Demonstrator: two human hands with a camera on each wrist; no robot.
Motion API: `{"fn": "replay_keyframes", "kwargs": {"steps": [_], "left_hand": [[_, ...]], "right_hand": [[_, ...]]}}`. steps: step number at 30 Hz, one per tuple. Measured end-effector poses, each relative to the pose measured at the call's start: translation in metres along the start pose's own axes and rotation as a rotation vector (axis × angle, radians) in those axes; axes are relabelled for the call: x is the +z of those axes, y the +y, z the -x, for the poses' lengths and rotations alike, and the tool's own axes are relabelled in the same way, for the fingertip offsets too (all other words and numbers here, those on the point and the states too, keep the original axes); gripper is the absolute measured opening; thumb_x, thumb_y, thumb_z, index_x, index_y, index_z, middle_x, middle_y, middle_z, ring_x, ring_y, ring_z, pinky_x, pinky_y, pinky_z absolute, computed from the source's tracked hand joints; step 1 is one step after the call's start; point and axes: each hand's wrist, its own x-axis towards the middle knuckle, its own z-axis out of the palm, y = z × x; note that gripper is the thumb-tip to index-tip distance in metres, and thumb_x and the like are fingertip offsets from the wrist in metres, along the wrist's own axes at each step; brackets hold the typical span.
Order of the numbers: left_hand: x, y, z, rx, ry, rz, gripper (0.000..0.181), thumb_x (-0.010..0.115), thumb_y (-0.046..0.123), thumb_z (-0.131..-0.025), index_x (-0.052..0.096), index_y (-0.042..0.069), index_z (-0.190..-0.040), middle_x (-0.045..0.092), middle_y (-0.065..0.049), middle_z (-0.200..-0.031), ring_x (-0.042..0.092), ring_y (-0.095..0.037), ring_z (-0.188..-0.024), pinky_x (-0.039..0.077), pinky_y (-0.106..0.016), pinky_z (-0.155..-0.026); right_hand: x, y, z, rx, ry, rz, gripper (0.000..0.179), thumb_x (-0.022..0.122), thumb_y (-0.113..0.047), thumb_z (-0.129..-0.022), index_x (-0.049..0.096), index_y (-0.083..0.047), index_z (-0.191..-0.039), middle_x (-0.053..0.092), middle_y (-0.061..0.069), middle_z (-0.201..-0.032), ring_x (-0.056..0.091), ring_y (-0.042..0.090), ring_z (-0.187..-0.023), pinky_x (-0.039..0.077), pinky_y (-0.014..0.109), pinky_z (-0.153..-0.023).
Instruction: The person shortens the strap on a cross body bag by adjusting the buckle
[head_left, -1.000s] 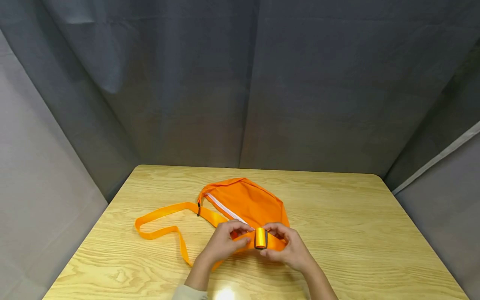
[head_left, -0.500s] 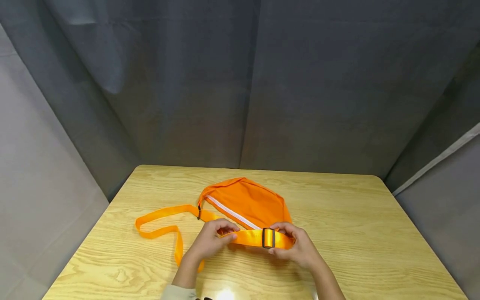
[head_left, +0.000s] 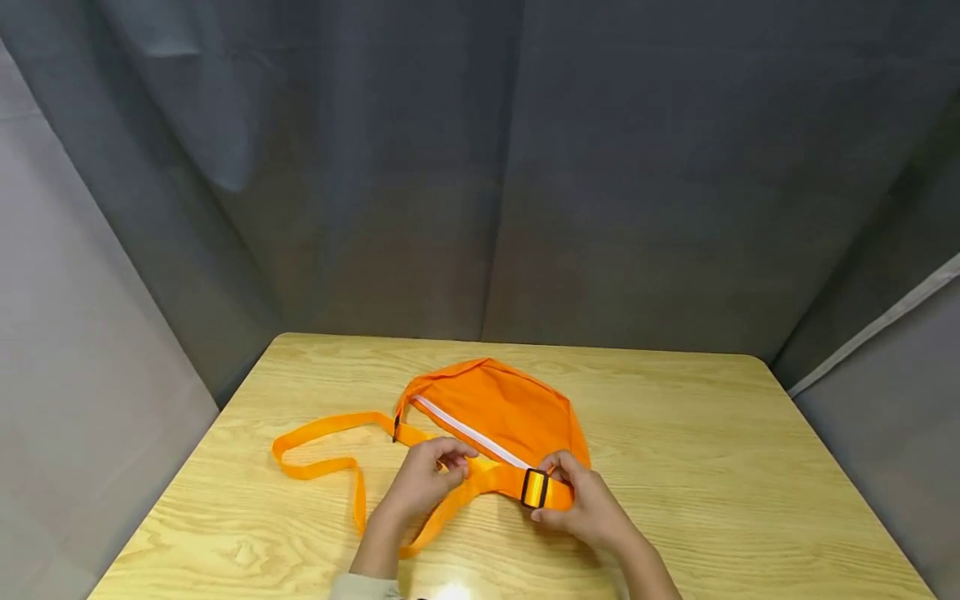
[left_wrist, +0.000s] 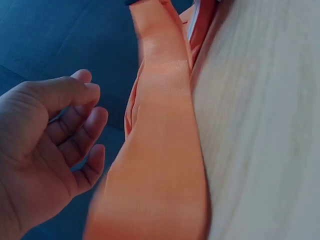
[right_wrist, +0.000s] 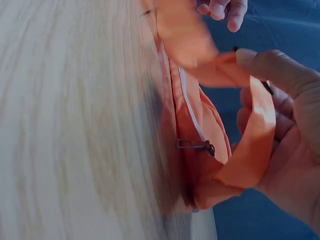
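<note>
An orange bag [head_left: 510, 408] with a white zipper [head_left: 468, 429] lies on the table. My right hand [head_left: 588, 504] pinches its orange strap [right_wrist: 257, 140] beside the black slider buckle [head_left: 535, 488], in front of the bag. In the right wrist view the thumb lies over the buckle's edge, and the strap loops down to the bag's end near a metal zipper pull [right_wrist: 195, 144]. My left hand [head_left: 423, 483] hovers just left of the strap; in the left wrist view its fingers [left_wrist: 85, 132] are loosely bent, apart from the strap [left_wrist: 160, 125], with nothing between them.
The light wooden table [head_left: 712, 467] carries the bag. A long loose strap loop [head_left: 315, 432] spreads left of the bag, with a small black ring [head_left: 396, 427] at the bag's corner. Dark grey curtains [head_left: 480, 167] stand behind.
My left hand has let go of the strap, which now sags and twists toward the table. The right hand keeps its hold, and the buckle has shifted right and turned to tilt.
</note>
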Motion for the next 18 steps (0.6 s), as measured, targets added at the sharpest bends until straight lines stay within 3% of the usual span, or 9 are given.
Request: {"fn": "replay_keyframes", "kwargs": {"steps": [5,9,14,18], "left_hand": [[-0.002,-0.003,0.001,-0.013,0.032,-0.034,0.022,0.065,0.002,-0.084,0.067,0.005,-0.105,0.064,-0.008,-0.091,0.057,-0.015,-0.08,0.041,-0.033,-0.072],[-0.005,-0.002,0.002,-0.027,0.049,-0.025,0.025,0.067,0.007,-0.083,0.066,0.006,-0.108,0.065,-0.007,-0.095,0.057,-0.015,-0.081,0.039,-0.036,-0.074],[-0.012,-0.002,0.004,-0.028,0.101,-0.013,0.025,0.07,0.01,-0.083,0.066,0.008,-0.108,0.065,-0.007,-0.102,0.058,-0.02,-0.088,0.04,-0.041,-0.077],[-0.024,-0.004,0.004,-0.015,0.189,0.011,0.026,0.073,0.01,-0.08,0.068,0.011,-0.106,0.064,-0.005,-0.103,0.058,-0.025,-0.095,0.042,-0.045,-0.08]], "right_hand": [[0.005,0.003,-0.003,0.066,0.046,0.243,0.058,0.084,-0.003,-0.062,0.043,-0.013,-0.102,0.057,0.0,-0.08,0.052,0.014,-0.068,0.045,0.032,-0.062],[0.006,0.006,-0.004,0.088,0.027,0.427,0.06,0.085,-0.008,-0.061,0.042,-0.012,-0.103,0.057,0.001,-0.077,0.05,0.013,-0.063,0.043,0.033,-0.057],[0.005,0.002,-0.001,0.061,-0.03,0.398,0.065,0.085,-0.011,-0.062,0.044,-0.007,-0.113,0.052,-0.002,-0.077,0.046,0.01,-0.062,0.039,0.026,-0.056],[0.012,-0.01,0.0,0.025,-0.017,0.367,0.067,0.082,-0.013,-0.066,0.046,-0.004,-0.122,0.053,-0.001,-0.085,0.048,0.011,-0.067,0.041,0.025,-0.059]]}}
